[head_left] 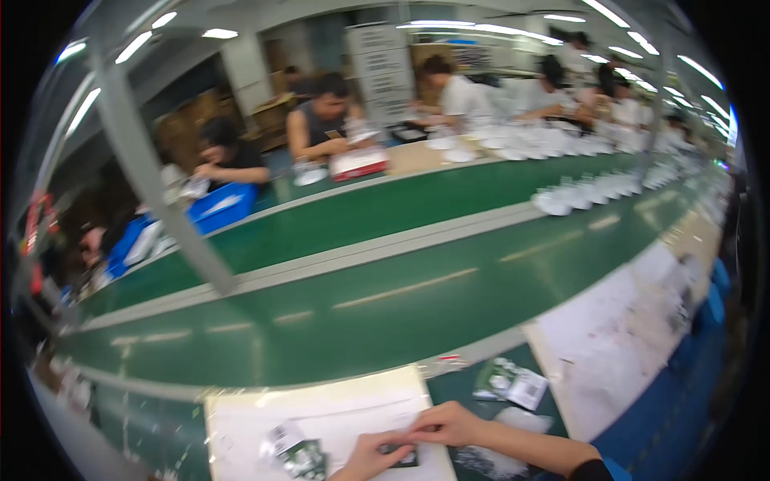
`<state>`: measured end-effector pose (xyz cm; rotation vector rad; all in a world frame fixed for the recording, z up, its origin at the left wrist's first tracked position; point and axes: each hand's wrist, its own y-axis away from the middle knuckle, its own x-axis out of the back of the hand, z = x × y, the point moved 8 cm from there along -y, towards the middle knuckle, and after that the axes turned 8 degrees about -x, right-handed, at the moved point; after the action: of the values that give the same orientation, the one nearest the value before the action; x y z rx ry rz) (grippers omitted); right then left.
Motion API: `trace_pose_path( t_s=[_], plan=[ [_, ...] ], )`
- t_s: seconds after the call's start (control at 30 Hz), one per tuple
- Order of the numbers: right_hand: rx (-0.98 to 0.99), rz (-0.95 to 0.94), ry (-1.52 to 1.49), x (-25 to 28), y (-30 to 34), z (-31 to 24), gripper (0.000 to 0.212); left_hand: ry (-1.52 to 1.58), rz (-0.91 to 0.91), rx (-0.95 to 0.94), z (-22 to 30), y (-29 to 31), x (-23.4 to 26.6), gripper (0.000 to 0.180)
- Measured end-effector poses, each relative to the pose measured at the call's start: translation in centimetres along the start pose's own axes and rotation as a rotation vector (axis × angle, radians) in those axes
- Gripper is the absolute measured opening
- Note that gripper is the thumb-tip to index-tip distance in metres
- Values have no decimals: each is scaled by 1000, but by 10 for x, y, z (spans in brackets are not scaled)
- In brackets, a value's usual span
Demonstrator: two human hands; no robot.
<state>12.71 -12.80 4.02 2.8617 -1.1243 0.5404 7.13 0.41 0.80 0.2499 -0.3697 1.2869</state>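
My left hand [370, 457] is closed at the edge of a small dark green packet [411, 460], which lies low over a white board [337, 410]. From the right, my right hand [449, 423] reaches across with fingers pinched together, meeting the left fingertips just above the packet. Whatever sits in that pinch is too small and blurred to make out. Green-and-white packets [303, 457] with a white label lie left of my left hand. Beyond my right forearm are more green packets [513, 383] and some clear plastic bags [523, 420].
A green conveyor belt [385, 309] runs across in front, with a grey rail [385, 250] behind it. White dome-shaped pieces [561, 200] line its far right. Several people work along the opposite side. A slanted grey post [152, 160] rises at left; a stained white sheet [601, 337] lies at right.
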Motion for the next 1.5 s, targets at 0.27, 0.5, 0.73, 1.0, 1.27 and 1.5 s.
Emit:
trace_pose_path(
  t_s=[0.27,0.5,0.73,1.0,1.27,1.5],
  plan=[
    [-93,-30,-175,2,1,3,18,248,81,-55,5,-5,0,15],
    [-133,20,-229,4,1,0,15,293,138,19,4,-5,2,9],
    [-101,10,-173,2,-3,0,15,261,182,-25,9,-4,9,8],
    [-138,62,-80,7,1,1,15,403,322,46,8,3,9,25],
    [-132,107,1,11,3,-1,12,157,277,-20,19,-3,18,32],
    [-118,78,-31,5,1,-8,12,204,195,-100,8,-2,10,36]
  ],
)
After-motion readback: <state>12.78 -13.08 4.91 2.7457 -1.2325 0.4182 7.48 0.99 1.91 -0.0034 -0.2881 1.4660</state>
